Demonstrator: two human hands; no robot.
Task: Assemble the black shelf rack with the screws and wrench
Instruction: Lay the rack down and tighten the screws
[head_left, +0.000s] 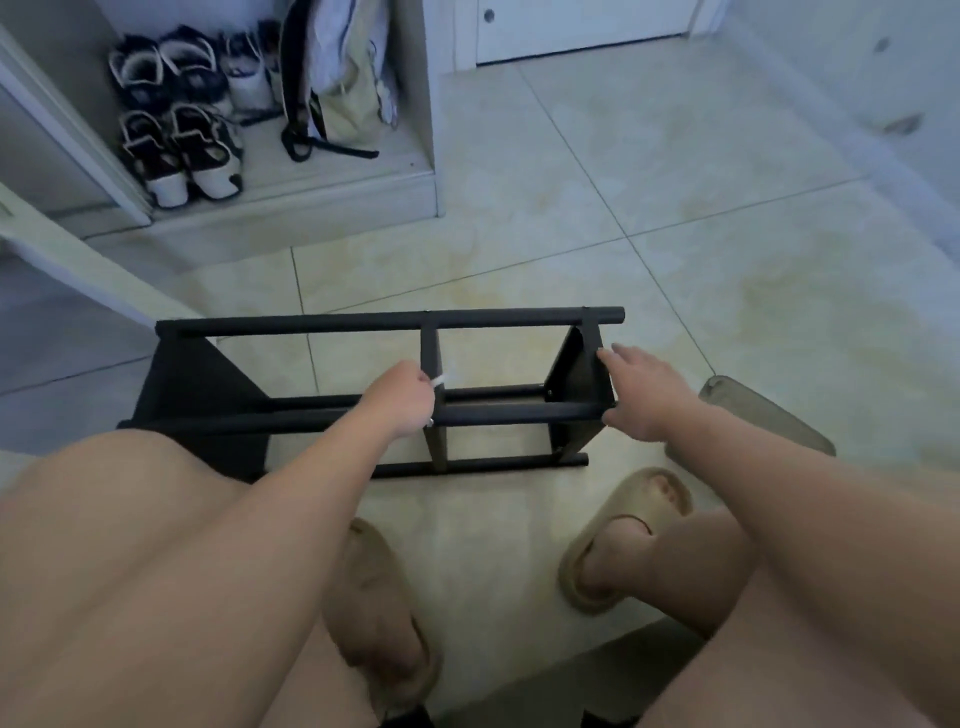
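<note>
The black shelf rack (389, 318) looks mostly joined, tightening remaining: left hand (402, 397) grips the wrench (438, 381) at the middle post (430, 353), right hand (641, 389) rests flat-fingered on the right end panel (574, 374).

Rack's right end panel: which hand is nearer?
Right. The right hand touches the end panel at its top edge; the left hand is to its left at the middle upright, gripping the wrench.

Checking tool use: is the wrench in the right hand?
No, the left hand grips the wrench; the right hand rests on the rack end panel.
</note>
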